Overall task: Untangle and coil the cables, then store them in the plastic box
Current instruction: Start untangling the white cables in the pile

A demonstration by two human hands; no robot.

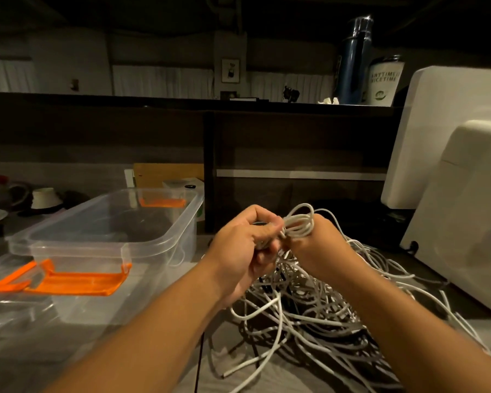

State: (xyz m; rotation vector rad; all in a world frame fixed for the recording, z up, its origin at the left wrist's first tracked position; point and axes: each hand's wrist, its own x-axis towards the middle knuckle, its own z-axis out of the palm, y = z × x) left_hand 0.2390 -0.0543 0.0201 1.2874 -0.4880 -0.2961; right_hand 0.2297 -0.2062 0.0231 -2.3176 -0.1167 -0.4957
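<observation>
A small coil of white cable (299,222) is held up between both hands above the table. My left hand (243,245) grips its lower end, fingers curled. My right hand (321,242) holds the coil's loops from the right side. Beneath the hands a large tangled heap of white cables (309,313) spreads over the table, with loose ends trailing toward the front. A clear plastic box (111,236) with orange latches stands open to the left, and nothing shows inside it.
The box's clear lid with an orange clip (68,280) lies flat at front left. A white appliance (459,199) stands at the right edge. Dark shelving rises behind, with a bottle (355,58) and a cup (384,80) on top. Bowls sit at far left.
</observation>
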